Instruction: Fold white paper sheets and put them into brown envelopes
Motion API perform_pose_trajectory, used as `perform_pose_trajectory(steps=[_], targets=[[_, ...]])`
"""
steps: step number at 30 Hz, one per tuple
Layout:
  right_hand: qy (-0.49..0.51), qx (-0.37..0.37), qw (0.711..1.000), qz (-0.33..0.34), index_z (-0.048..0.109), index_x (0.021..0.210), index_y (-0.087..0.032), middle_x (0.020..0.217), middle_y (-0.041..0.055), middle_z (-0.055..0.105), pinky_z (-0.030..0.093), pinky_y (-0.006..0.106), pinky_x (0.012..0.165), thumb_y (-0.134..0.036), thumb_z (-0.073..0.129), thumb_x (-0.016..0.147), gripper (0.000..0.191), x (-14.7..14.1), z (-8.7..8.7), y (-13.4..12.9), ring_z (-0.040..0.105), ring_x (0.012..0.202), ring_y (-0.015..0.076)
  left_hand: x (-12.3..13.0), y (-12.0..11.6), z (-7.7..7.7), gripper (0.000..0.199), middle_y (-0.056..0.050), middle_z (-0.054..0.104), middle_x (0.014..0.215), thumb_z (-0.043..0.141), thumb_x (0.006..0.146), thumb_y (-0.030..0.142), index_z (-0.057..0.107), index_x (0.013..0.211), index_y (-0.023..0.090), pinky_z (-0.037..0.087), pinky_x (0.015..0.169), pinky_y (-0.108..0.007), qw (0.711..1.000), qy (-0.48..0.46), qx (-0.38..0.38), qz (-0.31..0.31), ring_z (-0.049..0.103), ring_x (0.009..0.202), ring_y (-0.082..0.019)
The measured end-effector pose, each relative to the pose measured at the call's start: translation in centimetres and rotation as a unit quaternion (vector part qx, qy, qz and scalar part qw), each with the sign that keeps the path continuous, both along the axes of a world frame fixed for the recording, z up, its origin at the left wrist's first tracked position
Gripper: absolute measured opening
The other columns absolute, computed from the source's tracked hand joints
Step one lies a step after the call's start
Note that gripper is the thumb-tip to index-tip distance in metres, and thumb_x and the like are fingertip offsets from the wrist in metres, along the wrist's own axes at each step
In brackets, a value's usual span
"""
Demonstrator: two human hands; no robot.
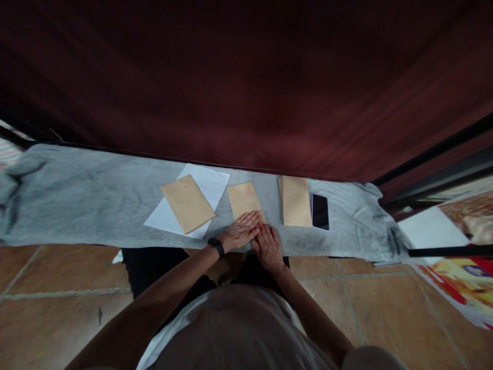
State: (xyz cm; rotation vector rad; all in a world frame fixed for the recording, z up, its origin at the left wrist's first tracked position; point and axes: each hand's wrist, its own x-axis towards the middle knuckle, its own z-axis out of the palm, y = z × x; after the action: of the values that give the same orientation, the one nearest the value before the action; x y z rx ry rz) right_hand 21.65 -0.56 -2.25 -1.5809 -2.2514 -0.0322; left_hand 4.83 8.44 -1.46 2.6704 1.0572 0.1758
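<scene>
A tan envelope (244,198) lies on the grey cloth in front of me. My left hand (243,229), with a black band on its wrist, rests flat on the lower part of that envelope, fingers out. Beside it my right hand (268,246) lies flat at the envelope's lower right corner, its fingertips near those of my left hand. Both hands are open and grip nothing. To the left, another tan envelope (188,204) lies aslant on white paper (210,185). A stack of tan envelopes (297,201) sits to the right.
A dark phone (320,211) lies right of the stack. The grey cloth (96,195) covers a long narrow surface, with a dark red curtain (246,103) behind it. At the far right are black bars and a colourful printed sheet (466,288). Tiled floor shows below.
</scene>
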Motion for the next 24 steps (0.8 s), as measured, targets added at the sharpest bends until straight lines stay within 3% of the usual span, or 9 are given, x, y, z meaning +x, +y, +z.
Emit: perform_pose_trajectory(steps=[9,15,17,21,24], targets=[[-0.004,0.008,0.999,-0.037,0.033,0.157,-0.009,0.157,0.0186,0.043,0.029,0.052,0.122,-0.031,0.043,0.103,0.059,0.1,-0.9,-0.2,0.038,0.148,0.0295,-1.7,-6.4,0.7,0.063,-0.016,0.035,0.162,0.032,0.105,0.046,0.033,0.156,0.009,0.023,0.126,-0.043,0.995,-0.003,0.082,0.061,0.029,0.153,-0.024],[0.008,0.022,0.997,-0.074,0.032,0.157,-0.008,0.156,0.0208,0.043,0.03,0.055,0.12,-0.031,0.04,0.105,0.057,1.2,0.0,0.1,0.04,0.147,0.0304,-2.5,-7.6,1.3,0.066,-0.018,0.037,0.161,0.039,0.102,0.048,0.036,0.155,0.008,0.027,0.124,-0.045,0.993,0.013,0.094,0.073,0.031,0.151,-0.028],[0.014,0.017,0.998,-0.052,0.03,0.158,-0.009,0.158,0.0189,0.042,0.031,0.054,0.121,-0.03,0.04,0.105,0.058,0.6,0.7,-0.3,0.038,0.148,0.029,-2.6,-7.6,1.2,0.067,-0.019,0.037,0.161,0.041,0.101,0.046,0.036,0.154,0.006,0.027,0.124,-0.046,0.993,0.015,0.089,0.074,0.031,0.151,-0.028],[0.027,-0.02,0.997,0.071,0.029,0.159,-0.012,0.16,0.0127,0.04,0.033,0.044,0.123,-0.032,0.038,0.104,0.059,-1.8,1.4,-1.7,0.033,0.151,0.0221,-2.8,-7.7,1.0,0.063,-0.02,0.035,0.161,0.04,0.096,0.027,0.033,0.155,0.004,0.025,0.125,-0.045,0.994,0.011,0.082,0.066,0.029,0.152,-0.027],[0.027,-0.04,0.995,0.082,0.031,0.158,-0.008,0.162,0.0139,0.035,0.033,0.043,0.123,-0.036,0.037,0.105,0.06,-2.7,1.1,-2.2,0.031,0.152,0.0221,-3.0,-7.7,1.1,0.066,-0.018,0.034,0.162,0.039,0.093,0.02,0.03,0.157,0.007,0.023,0.126,-0.045,0.995,0.005,0.08,0.059,0.028,0.153,-0.025]])
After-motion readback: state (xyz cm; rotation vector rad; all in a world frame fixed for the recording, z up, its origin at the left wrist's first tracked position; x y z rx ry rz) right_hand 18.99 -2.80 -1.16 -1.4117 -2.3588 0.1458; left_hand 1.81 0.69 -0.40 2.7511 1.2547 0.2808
